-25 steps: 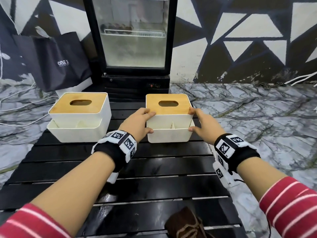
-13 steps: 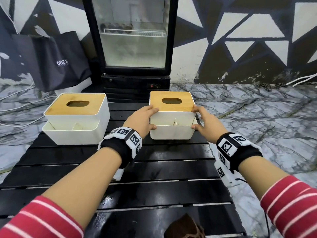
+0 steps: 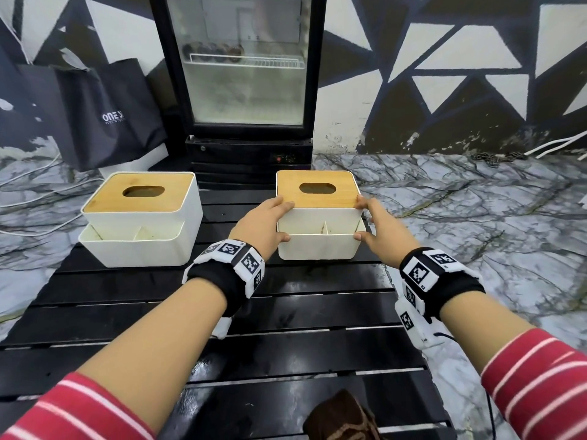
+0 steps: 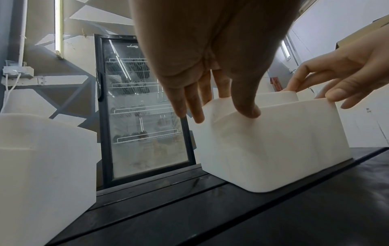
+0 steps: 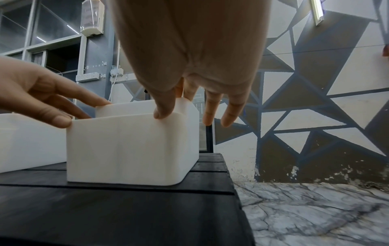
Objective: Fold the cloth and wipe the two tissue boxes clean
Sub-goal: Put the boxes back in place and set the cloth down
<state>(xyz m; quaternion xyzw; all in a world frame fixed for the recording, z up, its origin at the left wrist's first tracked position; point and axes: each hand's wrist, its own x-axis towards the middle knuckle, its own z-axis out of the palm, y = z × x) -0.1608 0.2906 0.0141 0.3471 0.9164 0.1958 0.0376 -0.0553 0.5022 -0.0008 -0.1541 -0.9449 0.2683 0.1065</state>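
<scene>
Both hands have stayed on the right tissue box [image 3: 319,230] over the last second, and it has slid a little farther back and rightward on the black slatted table [image 3: 286,312], opening the gap to the left tissue box [image 3: 139,220]. That left box sits well apart from it, to its left, untouched: a white body with a divided front tray and a bamboo lid with an oval slot. Beside the right box's left wall, the left hand [image 3: 260,225] has its fingers spread along the wall and lid edge, thumb pressing the front tray's corner. Between the hands, the right box stands flat on the slats, same white body and bamboo lid. Against its right wall the right hand [image 3: 386,231] mirrors this, fingers extended, thumb on the tray rim. Nearer than the box, at the table's front edge, lies the brown cloth [image 3: 341,419], bunched.
</scene>
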